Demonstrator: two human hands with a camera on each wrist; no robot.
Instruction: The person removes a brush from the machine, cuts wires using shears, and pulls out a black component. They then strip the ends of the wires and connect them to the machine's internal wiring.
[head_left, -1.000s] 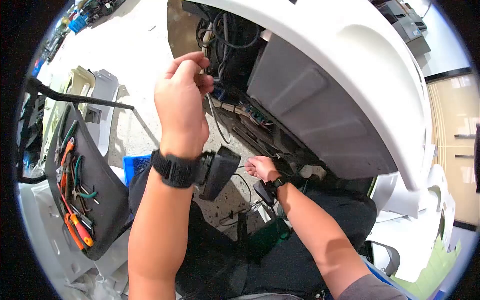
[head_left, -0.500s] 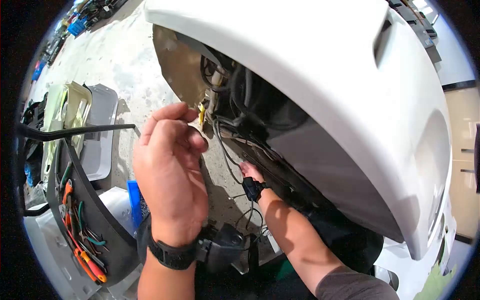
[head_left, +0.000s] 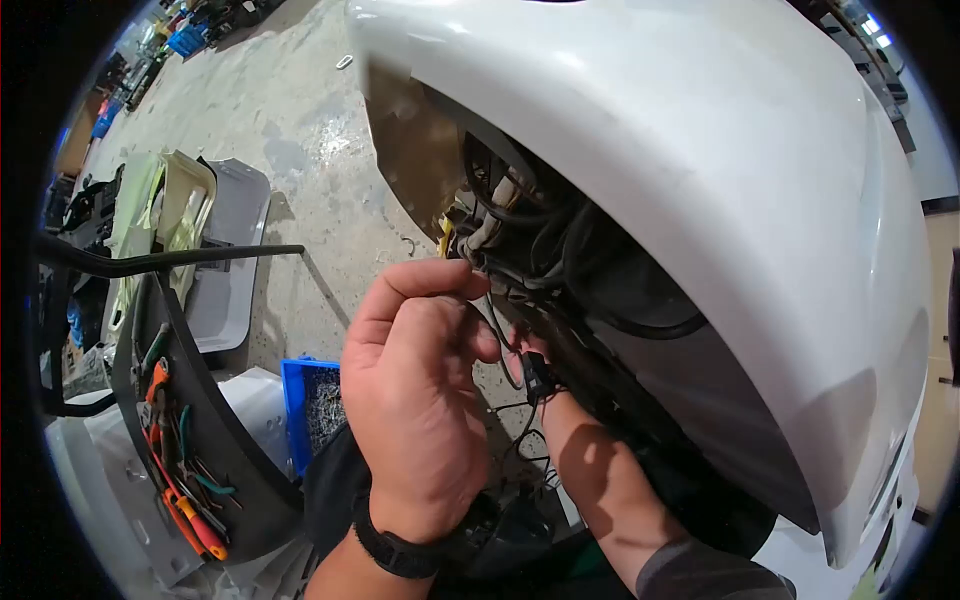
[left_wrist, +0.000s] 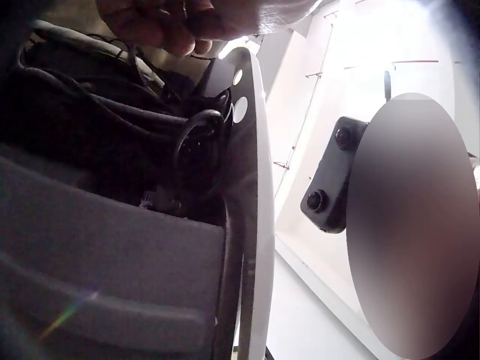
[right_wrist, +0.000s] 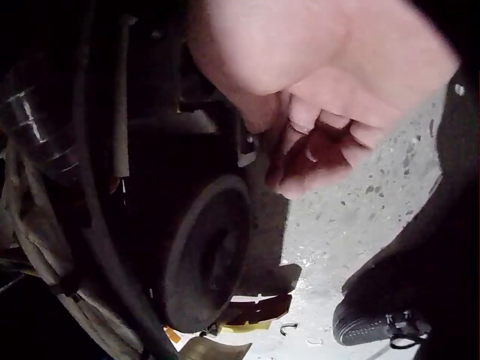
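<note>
My left hand (head_left: 420, 390) is raised beside the open underside of a curved white body panel (head_left: 640, 130), fingers bent and thumb close to them. In the left wrist view its fingertips (left_wrist: 176, 30) show at the top, above dark cables (left_wrist: 112, 105); whether they pinch anything thin is unclear. Lower and farther in, my right hand (head_left: 518, 345) is beside a thin dark cable (head_left: 497, 325), partly hidden behind my left hand. The right wrist view shows that hand (right_wrist: 322, 112) with curled fingers near a round dark part (right_wrist: 210, 255); its grip is hidden.
Pliers and screwdrivers (head_left: 205, 530) lie on a dark curved panel (head_left: 245, 490) at the left. A blue bin (head_left: 295, 420) stands near my leg. A black bar (head_left: 200, 256) juts in from the left. A shoe (right_wrist: 375, 322) rests on the speckled floor.
The head view has shifted, and the white panel fills more of it. My right hand has gone farther in beneath the panel and is now partly behind my left hand, which keeps its bent-finger pose.
</note>
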